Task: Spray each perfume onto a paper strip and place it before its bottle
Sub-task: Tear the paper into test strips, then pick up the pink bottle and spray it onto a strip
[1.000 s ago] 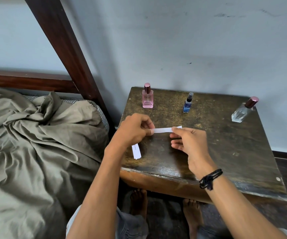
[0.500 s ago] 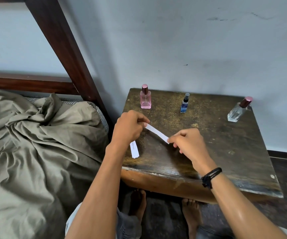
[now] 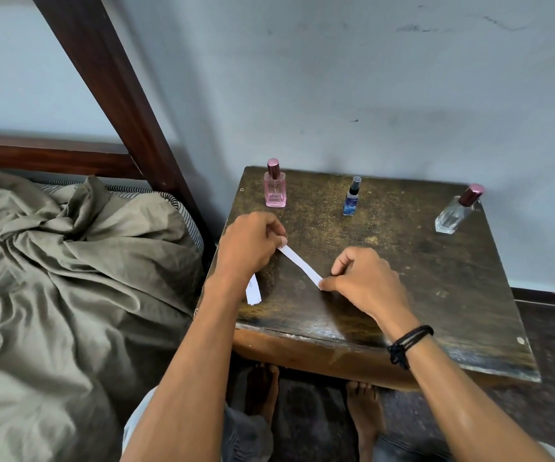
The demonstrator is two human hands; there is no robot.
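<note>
- Between the two hands, a white paper strip [image 3: 299, 263] runs slantwise low over the table [image 3: 436, 295]. Its far end is at the left hand [image 3: 253, 248] and its near end at the right hand [image 3: 366, 281].
- The left hand's fingers are curled in, with thumb and forefinger pinching the strip's far end.
- The right hand's fingers are loosely bent. Thumb and a fingertip pinch the near end, and the forefinger is crooked up clear of the paper.
- Holding both ends keeps the limp paper stretched flat. I judge that one strip is being readied before any spraying, since neither hand holds a bottle.
- Just below the heel of the left hand, a spare paper [image 3: 253, 293] pokes out. Whether it is tucked into the curled fingers or lies on the table I cannot tell.
- Just beyond the left hand's knuckles stands the pink bottle [image 3: 274, 190], capped.
- Beyond the right hand stands the small blue bottle [image 3: 352, 198], and well off to that hand's outer side the clear bottle [image 3: 454, 211], also capped.
- All three bottles sit in a row along the table's far side, leaving bare wood on the hand side of each. By my reading that is room for a strip before each bottle, and no strip lies there yet.
- Outward of the left forearm lies a rumpled bed sheet [image 3: 69, 261], and a dark wristband [image 3: 406, 341] circles the right wrist.
</note>
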